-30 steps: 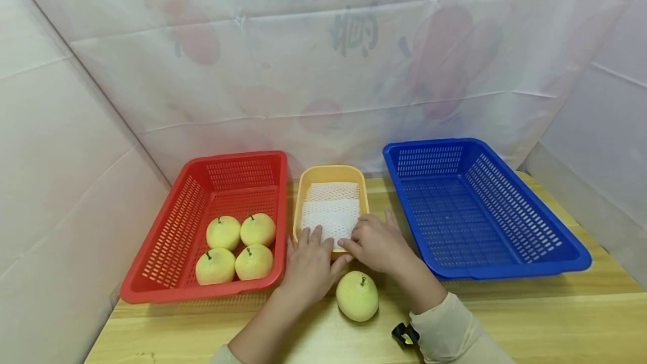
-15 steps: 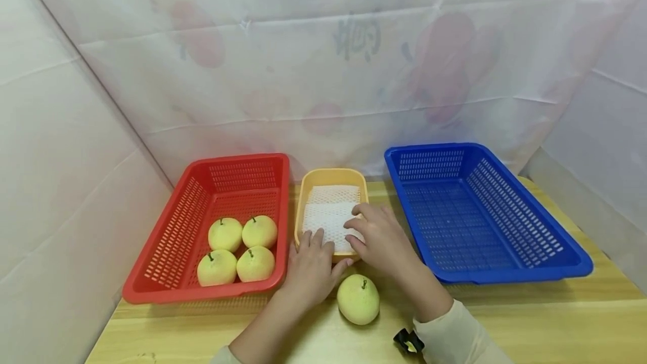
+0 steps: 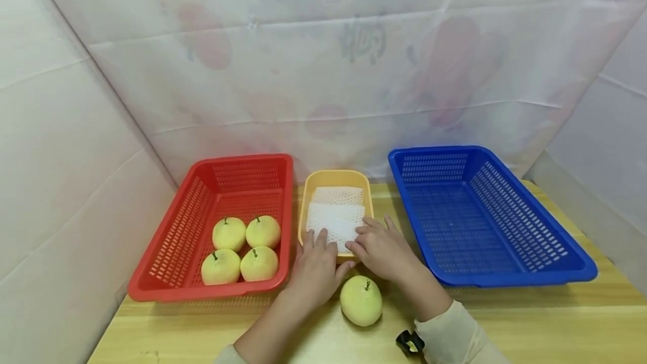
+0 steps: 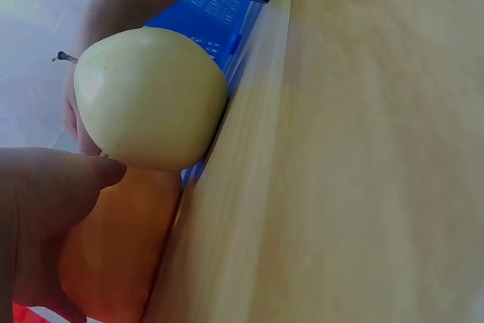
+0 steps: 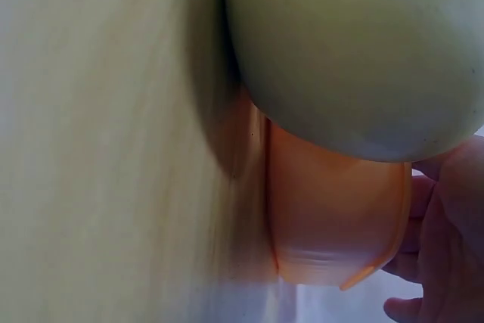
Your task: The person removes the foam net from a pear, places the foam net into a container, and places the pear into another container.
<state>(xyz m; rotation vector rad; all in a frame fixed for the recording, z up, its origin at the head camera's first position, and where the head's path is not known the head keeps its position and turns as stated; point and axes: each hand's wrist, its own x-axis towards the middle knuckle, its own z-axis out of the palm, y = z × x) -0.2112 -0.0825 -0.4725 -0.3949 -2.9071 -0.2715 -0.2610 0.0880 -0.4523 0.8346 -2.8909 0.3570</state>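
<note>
A small yellow container [image 3: 337,174] stands at mid-table with white foam fruit nets [image 3: 336,217] lying flat in it. My left hand [image 3: 314,271] rests over its near left corner, straight fingertips on the nearer net and thumb along the front wall. At the near right rim is my right hand [image 3: 385,251]. Its thumb and loosely bent fingers touch the net's right edge, with a gap between thumb and forefinger. One yellow-green pear [image 3: 361,301] sits on the table between my wrists. In the left wrist view the pear [image 4: 151,100] partly covers the container [image 4: 121,247].
To the left, a red basket [image 3: 209,295] holds several pears [image 3: 228,233]. A blue basket [image 3: 510,280] stands to the right. White cloth [image 3: 323,72] hangs behind the table, and a black wrist mount [image 3: 409,343] sits by the right sleeve.
My right hand lifted slightly off the net, fingers spread, then came back down to its right edge. The left hand stayed at the corner. The head view shifted slightly.
</note>
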